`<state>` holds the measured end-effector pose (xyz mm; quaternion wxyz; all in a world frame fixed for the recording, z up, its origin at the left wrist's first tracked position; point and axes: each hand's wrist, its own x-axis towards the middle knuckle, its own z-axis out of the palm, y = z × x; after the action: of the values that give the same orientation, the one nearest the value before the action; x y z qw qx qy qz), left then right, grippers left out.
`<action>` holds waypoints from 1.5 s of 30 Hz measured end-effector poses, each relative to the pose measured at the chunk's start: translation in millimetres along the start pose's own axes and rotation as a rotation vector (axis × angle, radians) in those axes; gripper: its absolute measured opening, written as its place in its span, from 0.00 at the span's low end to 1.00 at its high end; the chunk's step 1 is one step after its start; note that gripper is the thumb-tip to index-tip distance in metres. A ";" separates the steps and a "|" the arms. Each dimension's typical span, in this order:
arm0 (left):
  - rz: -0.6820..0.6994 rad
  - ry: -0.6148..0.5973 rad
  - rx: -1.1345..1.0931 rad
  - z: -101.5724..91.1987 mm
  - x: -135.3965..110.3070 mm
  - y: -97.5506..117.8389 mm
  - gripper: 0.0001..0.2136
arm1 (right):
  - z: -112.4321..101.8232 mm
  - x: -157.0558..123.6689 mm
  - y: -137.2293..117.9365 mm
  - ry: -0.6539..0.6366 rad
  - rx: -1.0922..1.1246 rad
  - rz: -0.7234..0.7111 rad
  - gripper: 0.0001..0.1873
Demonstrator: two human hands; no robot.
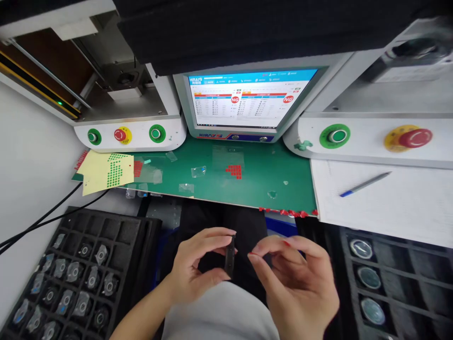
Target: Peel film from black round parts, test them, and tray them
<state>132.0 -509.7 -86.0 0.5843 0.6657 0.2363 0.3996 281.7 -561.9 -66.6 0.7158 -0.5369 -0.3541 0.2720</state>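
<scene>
My left hand grips a dark, thin piece between thumb and fingers, above my lap. It is turned edge-on, so its face is hidden; it may be a round watch body. To its right, my right hand has thumb and index finger pinched together at a small red sticker. Another red bit clings to a finger of that hand. A small gap separates the right fingertips from the dark piece. On the green mat ahead lies a block of red stickers.
A screen showing "NG" stands between two machines with green buttons and red stop knobs. Yellow sticker sheets lie left; a pen rests on paper at right. Black foam trays with wrapped round parts flank me.
</scene>
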 end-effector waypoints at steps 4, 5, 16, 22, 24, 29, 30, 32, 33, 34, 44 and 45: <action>0.083 -0.045 0.298 -7.4 -0.1 6.0 0.22 | -5.6 2.3 -10.5 -0.073 0.010 0.073 0.18; 0.094 -0.050 0.329 -8.0 0.2 7.0 0.22 | -6.7 2.4 -11.5 -0.089 0.003 0.074 0.18; 0.122 -0.168 0.427 -6.4 8.3 9.3 0.23 | -15.0 -3.6 -16.9 -0.147 -0.013 0.214 0.18; 0.148 -0.165 0.441 -6.0 10.5 9.5 0.23 | -14.6 -3.4 -14.0 -0.148 -0.006 0.222 0.20; 0.155 -0.162 0.444 -6.3 11.2 9.5 0.22 | -13.3 -2.8 -13.6 -0.144 -0.006 0.225 0.20; 0.167 -0.162 0.457 -6.4 11.5 8.4 0.21 | -10.3 -0.9 -14.6 -0.136 0.011 0.250 0.20; 0.176 -0.159 0.453 -6.3 11.3 7.9 0.21 | -9.9 -0.7 -15.0 -0.133 0.016 0.258 0.20; 0.191 -0.152 0.447 -6.0 11.1 6.8 0.21 | -9.1 -0.7 -15.6 -0.125 0.026 0.271 0.20; 0.194 -0.151 0.446 -5.9 11.1 6.3 0.21 | -8.6 -0.7 -15.6 -0.119 0.030 0.272 0.20; 0.195 -0.152 0.447 -5.9 11.1 5.9 0.20 | -8.2 -0.8 -15.5 -0.118 0.032 0.276 0.21; 0.196 -0.154 0.442 -7.8 10.6 4.4 0.21 | -12.8 -3.9 -15.9 -0.125 0.047 0.303 0.22; 0.198 -0.152 0.442 -7.9 10.8 4.2 0.21 | -13.2 -4.5 -15.7 -0.131 0.046 0.312 0.22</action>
<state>131.1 -497.4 -79.2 0.3985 0.8253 0.2070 0.3424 289.6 -577.2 -54.8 0.6524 -0.5499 -0.3060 0.4223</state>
